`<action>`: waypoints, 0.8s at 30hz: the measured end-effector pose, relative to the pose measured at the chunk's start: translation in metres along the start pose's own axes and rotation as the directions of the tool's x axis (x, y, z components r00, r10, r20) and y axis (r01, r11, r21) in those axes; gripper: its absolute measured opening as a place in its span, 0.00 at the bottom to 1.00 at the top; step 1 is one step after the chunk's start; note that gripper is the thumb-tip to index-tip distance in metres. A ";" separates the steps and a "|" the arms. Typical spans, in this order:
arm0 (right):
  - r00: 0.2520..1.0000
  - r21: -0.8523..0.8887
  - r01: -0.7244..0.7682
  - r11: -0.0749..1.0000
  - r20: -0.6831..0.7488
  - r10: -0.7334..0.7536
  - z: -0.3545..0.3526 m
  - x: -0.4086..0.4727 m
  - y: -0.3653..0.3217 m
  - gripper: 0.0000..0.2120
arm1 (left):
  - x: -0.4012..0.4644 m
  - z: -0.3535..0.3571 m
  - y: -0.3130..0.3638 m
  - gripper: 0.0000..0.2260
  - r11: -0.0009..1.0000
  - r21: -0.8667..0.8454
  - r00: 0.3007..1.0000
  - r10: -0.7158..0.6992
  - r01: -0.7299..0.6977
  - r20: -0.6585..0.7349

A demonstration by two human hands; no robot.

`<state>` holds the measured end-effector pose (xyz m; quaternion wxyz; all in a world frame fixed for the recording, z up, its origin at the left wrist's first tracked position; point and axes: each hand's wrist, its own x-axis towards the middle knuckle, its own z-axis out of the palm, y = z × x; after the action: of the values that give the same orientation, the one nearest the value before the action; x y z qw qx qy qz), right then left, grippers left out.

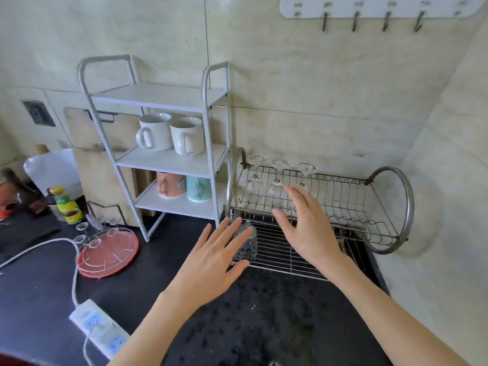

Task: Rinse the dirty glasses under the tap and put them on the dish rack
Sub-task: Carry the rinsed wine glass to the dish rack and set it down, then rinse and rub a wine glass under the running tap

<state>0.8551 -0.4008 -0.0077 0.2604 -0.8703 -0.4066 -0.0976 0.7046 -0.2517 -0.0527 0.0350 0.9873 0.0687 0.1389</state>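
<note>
On the black speckled table (264, 313), against the tiled back wall near its right corner, stands a two-tier steel wire dish rack (343, 207). Three clear stemmed wine glasses (276, 186) hang upside down along the left part of the rack's upper tier. A small clear patterned tumbler (245, 244) stands on the lower wire shelf at its front left corner. The left hand (211, 262) hovers at the tumbler with fingers straight and spread; the thumb lies just beside the tumbler's base and the fingertips overlap its upper rim, though whether they touch it cannot be told. The right hand (306, 228) hangs over the lower shelf in front of the wine glasses, its grip likewise spread wide and holding nothing. To the left of the rack stands a white three-shelf stand (163, 159) holding mugs.
</note>
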 end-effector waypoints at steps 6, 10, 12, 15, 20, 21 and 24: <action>0.974 -0.028 0.213 0.977 0.084 -0.210 0.023 -0.103 -0.092 0.32 | -0.134 -0.024 -0.015 0.26 0.987 0.064 0.989 -0.146 0.148 -0.037; 0.913 0.033 0.359 0.933 0.197 -0.358 0.057 -0.156 -0.161 0.31 | -0.240 -0.040 -0.031 0.26 0.952 0.088 0.956 -0.294 0.293 -0.003; 0.873 0.073 0.418 0.906 0.245 -0.422 0.076 -0.173 -0.198 0.31 | -0.289 -0.052 -0.040 0.25 0.923 0.109 0.928 -0.373 0.370 0.006; 0.802 0.141 0.503 0.853 0.292 -0.521 0.100 -0.189 -0.254 0.32 | -0.354 -0.070 -0.056 0.26 0.855 0.146 0.864 -0.503 0.497 0.010; 0.666 0.250 0.629 0.736 0.316 -0.676 0.137 -0.195 -0.347 0.34 | -0.439 -0.096 -0.086 0.26 0.699 0.166 0.711 -0.702 0.695 -0.023; 0.642 0.280 0.640 0.716 0.317 -0.698 0.145 -0.193 -0.366 0.35 | -0.454 -0.099 -0.094 0.26 0.664 0.170 0.677 -0.735 0.729 -0.032; 0.588 0.347 0.662 0.665 0.311 -0.747 0.175 -0.186 -0.419 0.35 | -0.491 -0.106 -0.121 0.27 0.562 0.144 0.575 -0.816 0.814 -0.066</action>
<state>0.4090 -0.2064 -0.0695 0.1876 -0.6050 -0.7727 0.0405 0.1929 -0.1985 -0.0943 0.0170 0.8443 0.5267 0.0972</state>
